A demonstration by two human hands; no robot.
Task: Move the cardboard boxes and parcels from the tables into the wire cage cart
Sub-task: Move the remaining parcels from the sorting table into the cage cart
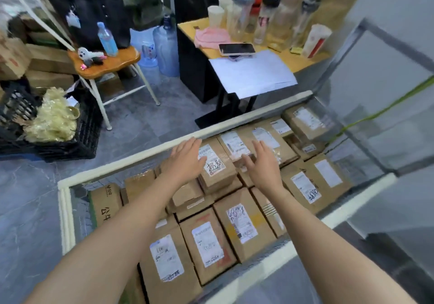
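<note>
Left hand [185,157] and right hand [264,165] were spread flat, holding nothing; between them one labelled box [217,166] pointed lengthwise away from the wrists, a dozen-plus parcels [206,245] around.

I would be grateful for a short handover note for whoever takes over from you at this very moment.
Left hand: open, fingers straight, holding nothing, above the cart's far side.
Right hand: open, holding nothing.
Between them a small box with a handwritten label lies atop the pile.
Done: the wire cage cart holds many cardboard boxes, labels up.
Left: no table with parcels is in view; look round and fetch any not yet loaded.
</note>
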